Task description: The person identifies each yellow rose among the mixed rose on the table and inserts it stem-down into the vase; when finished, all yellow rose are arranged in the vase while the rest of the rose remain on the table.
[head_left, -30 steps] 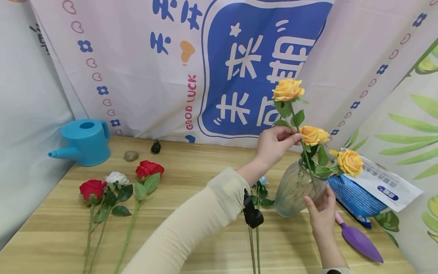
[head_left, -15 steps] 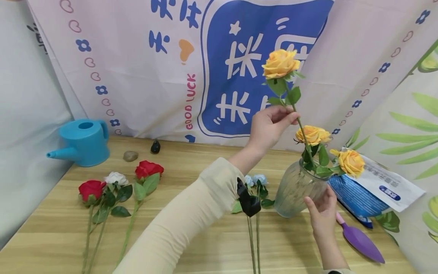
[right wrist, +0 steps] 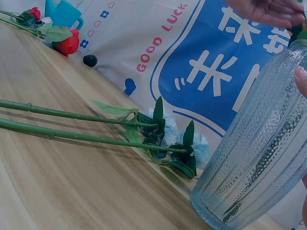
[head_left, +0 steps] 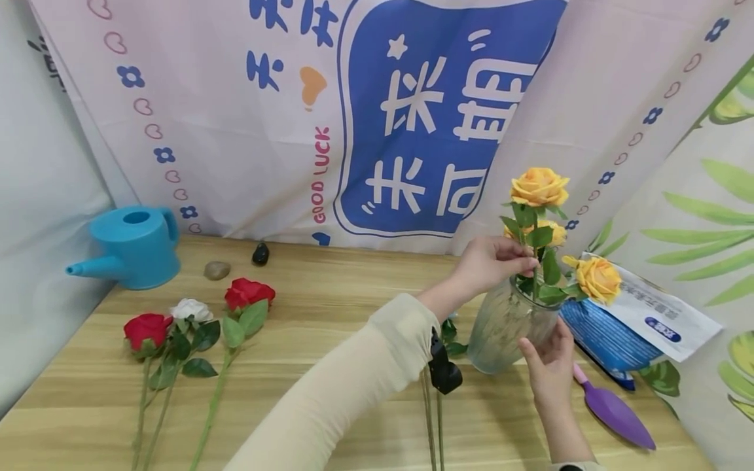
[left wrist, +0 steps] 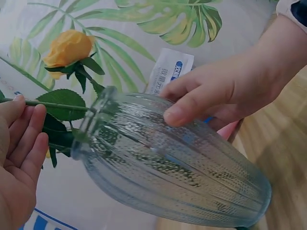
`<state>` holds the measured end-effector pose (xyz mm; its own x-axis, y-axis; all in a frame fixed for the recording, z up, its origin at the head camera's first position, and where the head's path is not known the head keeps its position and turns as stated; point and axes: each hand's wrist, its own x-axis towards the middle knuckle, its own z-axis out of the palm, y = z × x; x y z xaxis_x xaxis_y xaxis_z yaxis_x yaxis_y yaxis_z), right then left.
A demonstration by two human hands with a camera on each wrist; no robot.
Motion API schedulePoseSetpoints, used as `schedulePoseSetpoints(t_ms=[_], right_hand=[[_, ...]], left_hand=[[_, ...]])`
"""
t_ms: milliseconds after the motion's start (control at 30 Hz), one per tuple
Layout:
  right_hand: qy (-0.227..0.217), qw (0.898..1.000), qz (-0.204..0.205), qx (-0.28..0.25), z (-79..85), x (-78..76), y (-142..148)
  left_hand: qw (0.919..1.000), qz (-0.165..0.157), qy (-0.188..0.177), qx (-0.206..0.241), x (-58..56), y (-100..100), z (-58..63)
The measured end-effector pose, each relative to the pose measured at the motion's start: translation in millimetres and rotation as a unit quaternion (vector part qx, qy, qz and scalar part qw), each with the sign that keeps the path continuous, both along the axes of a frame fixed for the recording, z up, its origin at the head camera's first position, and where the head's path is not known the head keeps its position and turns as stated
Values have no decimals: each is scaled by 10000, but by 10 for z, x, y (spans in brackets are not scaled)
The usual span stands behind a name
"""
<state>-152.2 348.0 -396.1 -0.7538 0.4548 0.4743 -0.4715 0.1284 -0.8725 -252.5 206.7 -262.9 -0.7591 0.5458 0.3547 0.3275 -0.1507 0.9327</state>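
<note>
A clear ribbed glass vase [head_left: 497,330] stands on the wooden table at the right. My right hand [head_left: 550,373] holds its side, thumb in front and fingers curled round it. With thumb and fingertips my left hand [head_left: 495,261] pinches the stem of a yellow rose [head_left: 538,188] just over the vase's mouth. In the left wrist view that green stem [left wrist: 57,105] runs into the mouth. Two more yellow roses are in the vase: one bloom [head_left: 598,280] leans out to the right, the other is partly hidden behind the held rose.
Pale blue flowers [right wrist: 165,127] with long stems lie left of the vase. Red roses [head_left: 250,293] and a white flower [head_left: 193,310] lie at left, near a blue watering can [head_left: 134,247] and stones [head_left: 217,269]. Right of the vase are a blue-and-white packet [head_left: 615,333] and a purple trowel [head_left: 618,415].
My left hand first rose with the yellow rose, then came down and to the right, lowering its stem further into the vase. My right hand stays on the vase.
</note>
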Motion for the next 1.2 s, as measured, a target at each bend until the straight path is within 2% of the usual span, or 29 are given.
schedulePoseSetpoints(t_ms=[233, 333, 433, 533, 667, 833, 900, 1033, 1067, 1133, 1200], right_hand=[[-35, 9999, 17, 102, 15, -4, -20], [13, 10000, 29, 83, 24, -10, -34], [105, 9999, 35, 61, 30, -8, -46], [164, 9998, 38, 79, 27, 1, -46], [259, 9996, 79, 120, 14, 9, -41], [369, 9991, 199, 98, 11, -8, -45], [355, 9991, 225, 61, 10, -16, -46], [319, 9991, 267, -17, 12, -38, -58], [309, 9992, 269, -19, 12, -43, -62], [317, 9991, 283, -35, 9, -52, -72], [339, 9990, 287, -45, 2, -55, -82]], left_hand=[[9994, -198, -162, -217, -19, 33, -119], [9995, -170, -234, -133, -20, 31, -159], [9993, 74, -365, -92, -20, 28, -194], [9978, 501, -297, -318, -21, 12, -197], [9927, 936, 252, -721, -10, -6, -170], [9852, 1057, 720, -1137, 84, 34, -90], [9785, 1090, 987, -1446, 136, 66, -47], [9538, 1236, 1745, -2111, 208, 120, 11], [9497, 1245, 1849, -2198, 216, 122, 15], [9471, 1178, 1869, -2328, 219, 113, 19], [9487, 1019, 1750, -2427, 207, 77, 13]])
